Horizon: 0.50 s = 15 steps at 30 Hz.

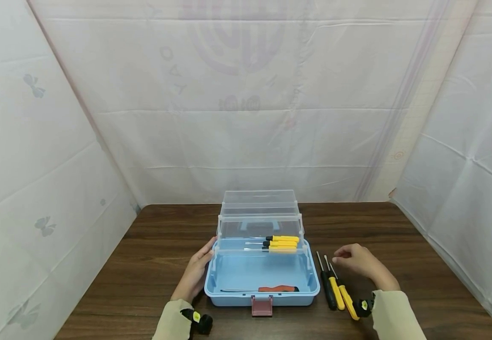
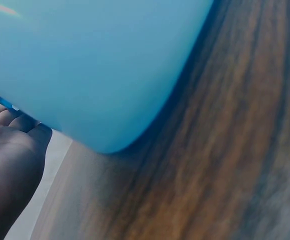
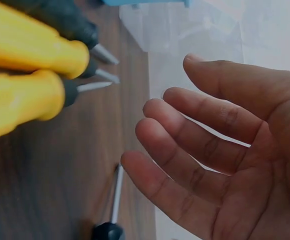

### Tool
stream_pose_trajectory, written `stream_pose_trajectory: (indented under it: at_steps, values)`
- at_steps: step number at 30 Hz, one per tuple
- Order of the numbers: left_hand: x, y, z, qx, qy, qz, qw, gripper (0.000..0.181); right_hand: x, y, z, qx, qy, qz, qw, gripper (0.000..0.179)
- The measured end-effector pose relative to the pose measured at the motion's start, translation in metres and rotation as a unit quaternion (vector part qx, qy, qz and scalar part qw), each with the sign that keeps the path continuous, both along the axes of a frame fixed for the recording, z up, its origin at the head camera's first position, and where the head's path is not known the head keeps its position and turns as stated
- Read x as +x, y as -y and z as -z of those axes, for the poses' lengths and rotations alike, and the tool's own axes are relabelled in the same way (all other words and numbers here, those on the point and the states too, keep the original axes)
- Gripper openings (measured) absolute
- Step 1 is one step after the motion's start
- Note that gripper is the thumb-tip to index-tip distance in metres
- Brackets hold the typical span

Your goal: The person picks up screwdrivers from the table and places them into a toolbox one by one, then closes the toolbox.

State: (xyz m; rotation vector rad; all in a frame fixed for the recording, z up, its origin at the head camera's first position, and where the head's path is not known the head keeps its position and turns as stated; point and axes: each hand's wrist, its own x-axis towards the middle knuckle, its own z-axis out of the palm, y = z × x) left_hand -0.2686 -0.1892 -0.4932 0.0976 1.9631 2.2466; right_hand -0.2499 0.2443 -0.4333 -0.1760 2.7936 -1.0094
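Note:
A light blue toolbox with its clear lid raised stands on the table in the head view. My left hand holds its left side near the rim; in the left wrist view the fingers bend at the box edge. Inside lies a red-and-black screwdriver; several yellow screwdrivers lie parallel toward the back. Right of the box are a black screwdriver and two yellow-handled screwdrivers. My right hand hovers beside their tips, holding nothing, fingers loosely bent.
In the right wrist view another black-handled screwdriver shows below the fingers. The toolbox has a pink latch at its front. Dark wood tabletop surrounds everything, with white sheeting behind and on both sides.

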Motion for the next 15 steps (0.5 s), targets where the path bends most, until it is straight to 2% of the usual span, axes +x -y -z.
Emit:
stream_pose_trajectory:
  at_steps: [8, 15]
  values:
    - [0.0, 0.0, 0.0, 0.002, 0.0, 0.0, 1.0, 0.051, 0.006, -0.006, 0.014, -0.022, 0.041, 0.031, 0.9984, 0.025]
    - [0.0, 0.0, 0.001, -0.001, 0.002, -0.002, 1.0, 0.051, 0.01, -0.01, 0.021, -0.027, 0.059, 0.035, 0.9972, 0.028]
